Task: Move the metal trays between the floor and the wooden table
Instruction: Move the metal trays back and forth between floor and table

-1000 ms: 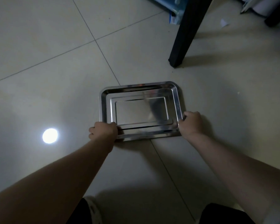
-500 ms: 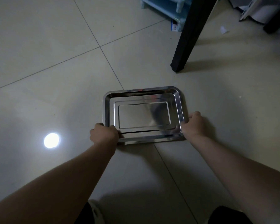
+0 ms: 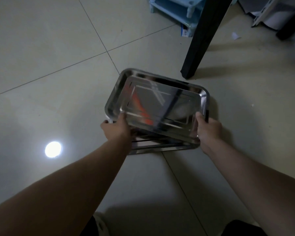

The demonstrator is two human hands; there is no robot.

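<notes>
A shiny rectangular metal tray [image 3: 157, 104] is lifted off the floor and tilted, turned a little clockwise. My left hand [image 3: 117, 127] grips its near left corner, thumb inside the rim. My right hand [image 3: 209, 129] grips its near right corner. Beneath it another metal tray [image 3: 160, 146] still lies on the tiled floor, only its near edge showing. The wooden table's top is out of view.
A black table leg [image 3: 200, 40] stands just beyond the trays to the right. A light blue plastic rack [image 3: 175, 9] is behind it, white items [image 3: 266, 12] at the far right. A bright light reflection [image 3: 53, 149] lies on the floor at left.
The top tray has risen off the stack and tilted, rotating clockwise, with both hands holding it. The lower tray stays on the floor. My view has moved closer.
</notes>
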